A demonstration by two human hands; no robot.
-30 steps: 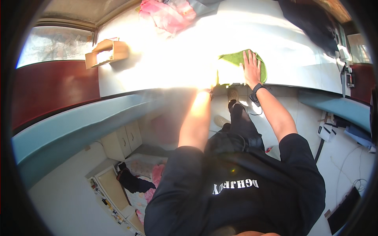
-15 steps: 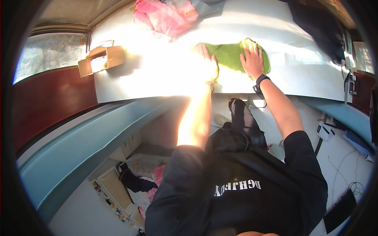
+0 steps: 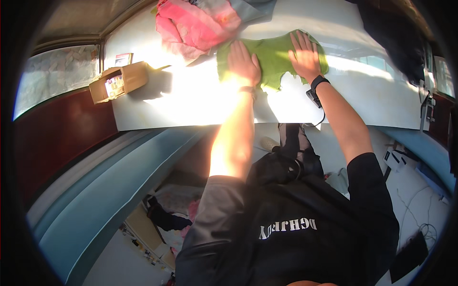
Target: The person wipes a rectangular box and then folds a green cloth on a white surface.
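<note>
Green cloth [image 3: 273,58]: small soft garment, plain mid-green, spread flat on white table [image 3: 191,102] near far edge. Outline irregular, lower hem ragged and scalloped, casting a thin shadow on the tabletop. Upper left corner tucked just under pink pile of clothing [image 3: 191,24]. Left hand [image 3: 243,64] pressed palm-down on its left part, right hand [image 3: 304,57] palm-down on its right part, fingers spread. Strong sunlight across the near side.
</note>
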